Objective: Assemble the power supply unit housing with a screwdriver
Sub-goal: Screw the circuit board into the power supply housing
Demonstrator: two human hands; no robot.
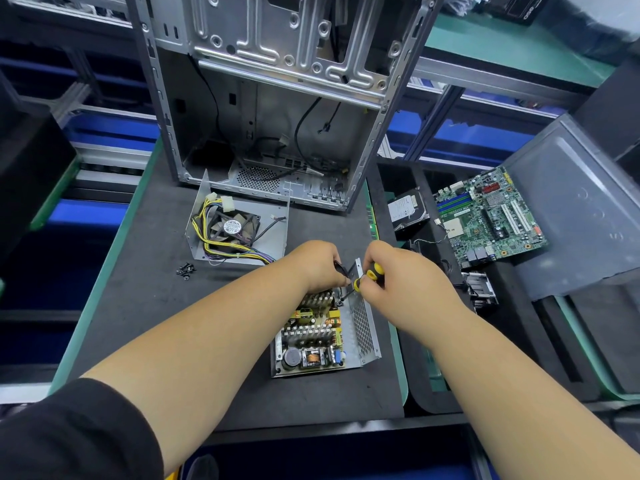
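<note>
The open power supply base (363, 327) lies on the dark mat, its circuit board (311, 337) with coils and heat sinks exposed. My right hand (405, 282) grips a yellow-and-black screwdriver (369, 273) whose tip points down at the board's far right corner. My left hand (320, 266) rests on the far end of the unit, fingers closed around black wires or the housing edge; what exactly it pinches is hidden. The housing cover (277, 220), with a black fan (235, 230) and yellow wire bundle inside, lies further back on the mat.
A small pile of black screws (186, 269) sits left of the cover. An empty computer case (277, 98) stands upright behind. To the right lie a hard drive (407, 211), a green motherboard (491, 216), a heat sink (481, 289) and a grey side panel (575, 209).
</note>
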